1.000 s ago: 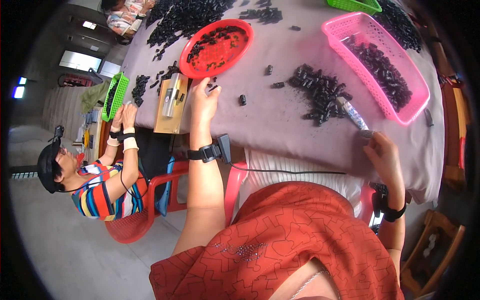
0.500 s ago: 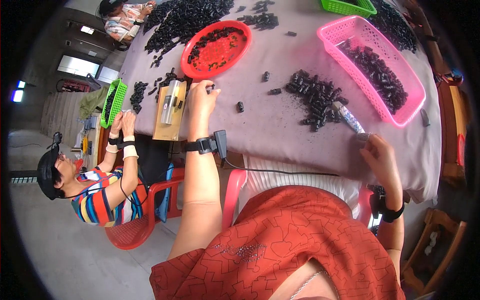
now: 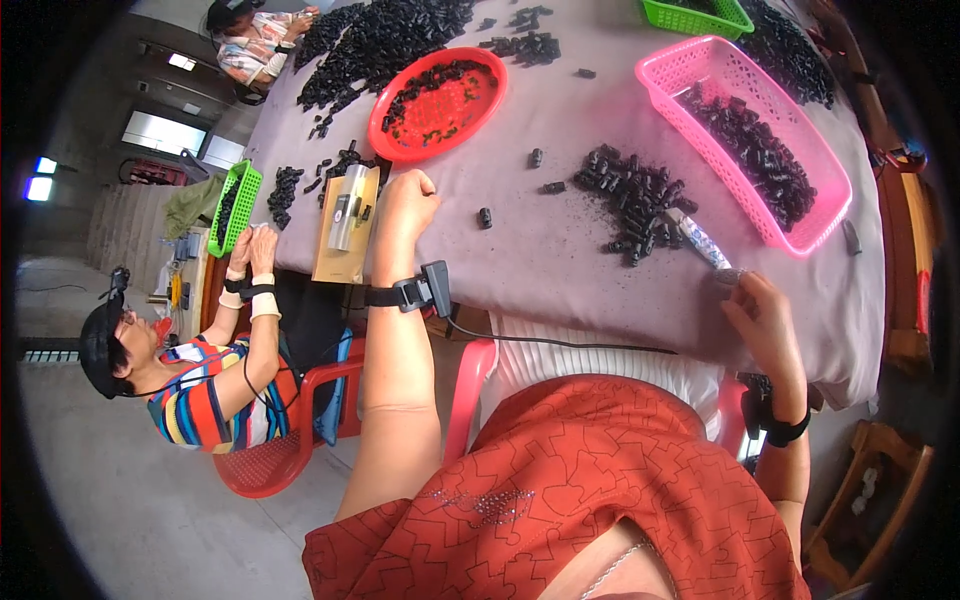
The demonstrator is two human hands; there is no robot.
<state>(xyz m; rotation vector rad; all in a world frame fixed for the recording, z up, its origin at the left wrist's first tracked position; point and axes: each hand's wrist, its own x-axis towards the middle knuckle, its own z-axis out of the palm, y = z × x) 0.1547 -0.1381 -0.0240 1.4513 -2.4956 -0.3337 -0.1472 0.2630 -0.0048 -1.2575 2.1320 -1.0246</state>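
Observation:
My left hand (image 3: 408,208) is closed into a fist above the table, just right of a tan board (image 3: 345,255) and below a red round tray (image 3: 440,128). Its fingertips are turned under, so whatever they hold is hidden. In my right hand (image 3: 762,305) is a slim tool with a blue-and-white patterned handle (image 3: 704,244). Its pale far end touches a heap of small black parts (image 3: 635,195). Three black parts lie loose between the heap and my left hand, one of them a short black cylinder (image 3: 485,218).
A pink basket (image 3: 830,195) of black parts stands at the right, with a green basket (image 3: 735,22) beyond it. Larger black piles (image 3: 385,45) cover the far left. A co-worker (image 3: 225,385) sits at left by another green basket (image 3: 250,185). A cable (image 3: 560,345) trails from my left wrist.
My left hand has turned and curled in; the black piece seen at its fingertips is now out of sight. My right hand and the tool stay put. The view has shifted slightly.

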